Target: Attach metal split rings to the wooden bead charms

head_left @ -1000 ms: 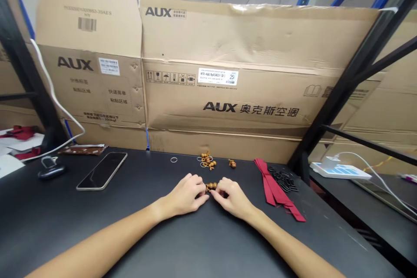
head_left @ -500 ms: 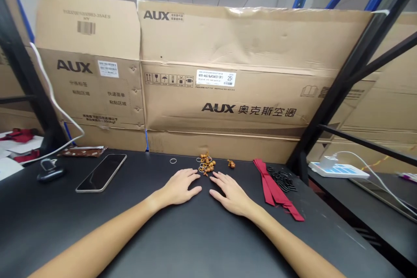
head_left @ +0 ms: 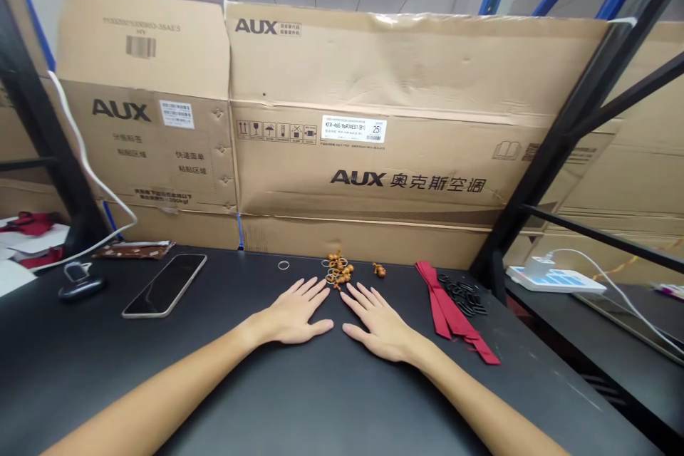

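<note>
My left hand (head_left: 296, 314) lies flat on the black table (head_left: 224, 370) with its fingers stretched out and nothing in it. My right hand (head_left: 375, 325) lies flat beside it, also open and empty. Just beyond both sets of fingertips sits a small pile of brown wooden beads with metal rings (head_left: 337, 269). A single bead charm (head_left: 380, 270) lies to the pile's right and a loose metal ring (head_left: 283, 265) to its left.
Red ribbons (head_left: 447, 306) and a heap of black rings (head_left: 464, 293) lie at the right. A phone (head_left: 164, 284), a black clip (head_left: 79, 278) and a brown packet (head_left: 135, 250) are at the left. Cardboard boxes (head_left: 374, 157) wall the back. A power strip (head_left: 553, 278) sits far right.
A second ago both hands pinched a bead charm between them. They let it go by the pile and now lie flat and open on the table.
</note>
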A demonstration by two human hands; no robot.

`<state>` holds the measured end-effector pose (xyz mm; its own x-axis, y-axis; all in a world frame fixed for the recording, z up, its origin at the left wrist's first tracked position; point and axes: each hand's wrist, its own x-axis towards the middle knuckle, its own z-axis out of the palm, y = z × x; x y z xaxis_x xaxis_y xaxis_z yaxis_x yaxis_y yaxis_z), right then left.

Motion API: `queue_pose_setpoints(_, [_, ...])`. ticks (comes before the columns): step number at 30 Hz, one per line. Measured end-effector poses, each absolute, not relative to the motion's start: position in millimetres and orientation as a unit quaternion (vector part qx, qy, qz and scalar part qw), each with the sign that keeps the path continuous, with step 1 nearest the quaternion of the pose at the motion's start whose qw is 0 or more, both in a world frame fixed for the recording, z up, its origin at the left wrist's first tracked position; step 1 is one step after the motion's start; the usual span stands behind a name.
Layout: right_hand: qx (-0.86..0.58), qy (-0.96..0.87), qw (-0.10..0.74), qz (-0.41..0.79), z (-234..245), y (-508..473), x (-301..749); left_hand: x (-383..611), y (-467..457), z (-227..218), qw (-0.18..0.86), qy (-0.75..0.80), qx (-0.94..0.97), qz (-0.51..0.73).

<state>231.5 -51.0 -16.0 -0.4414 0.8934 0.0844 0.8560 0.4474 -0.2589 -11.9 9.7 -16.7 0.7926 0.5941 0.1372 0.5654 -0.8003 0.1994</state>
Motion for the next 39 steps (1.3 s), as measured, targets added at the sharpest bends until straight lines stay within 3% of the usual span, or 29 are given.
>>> queue_pose_setpoints(25, [-0.524,-0.834,0.15,0.083,-21,-48,235,-10,4,-15,0.068,0.332,0.933,0.123])
queue_pose_setpoints(34, [-0.554,-0.797,0.239,-0.027,-32,-31,250,-7,4,-17,0.019,0.335,0.921,0.199])
queue_pose_setpoints(39, [-0.619,-0.737,0.248,-0.107,-34,-16,268,-7,16,-22,-0.016,0.416,0.884,0.214])
